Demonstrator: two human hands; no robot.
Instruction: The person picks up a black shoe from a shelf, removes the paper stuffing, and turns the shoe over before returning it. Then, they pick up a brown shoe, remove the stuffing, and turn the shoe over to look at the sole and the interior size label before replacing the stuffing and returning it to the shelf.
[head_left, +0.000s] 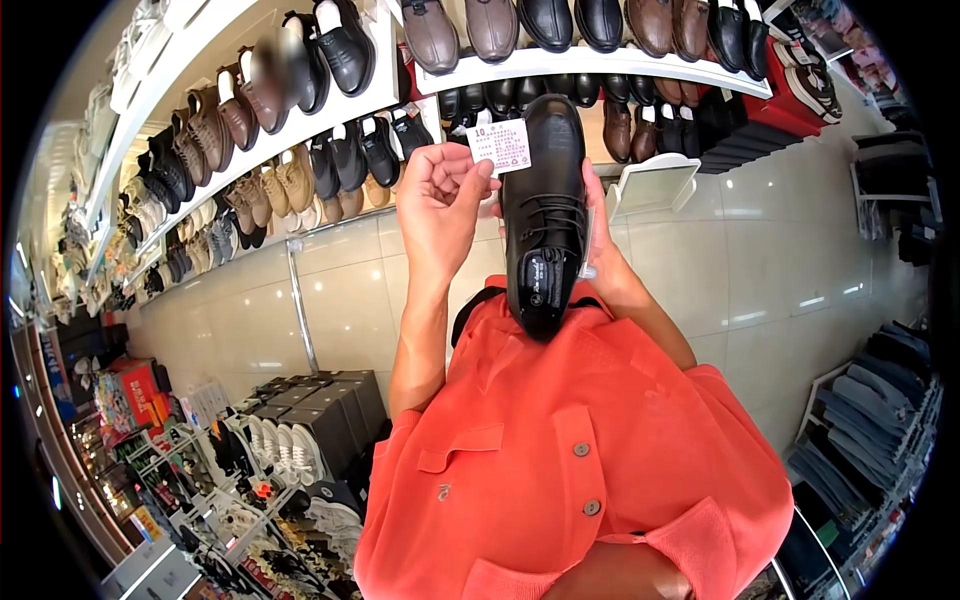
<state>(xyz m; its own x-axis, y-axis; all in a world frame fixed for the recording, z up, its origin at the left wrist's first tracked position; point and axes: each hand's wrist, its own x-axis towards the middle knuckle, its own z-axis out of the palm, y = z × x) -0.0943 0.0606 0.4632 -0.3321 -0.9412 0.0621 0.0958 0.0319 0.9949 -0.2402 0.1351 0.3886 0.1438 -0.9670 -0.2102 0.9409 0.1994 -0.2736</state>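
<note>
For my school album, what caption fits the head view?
Left hand holds a printed card; right hand, a black shoe.

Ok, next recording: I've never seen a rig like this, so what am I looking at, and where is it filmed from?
There is no machine, just a person in a red shirt with bare hands. The single picture comes from a camera on their head, looking forward and down. Their left hand pinches a small printed paper; their right hand holds a black lace-up shoe, toe pointing away from them. Beyond, black and brown shoes stand on white shelves.
</note>
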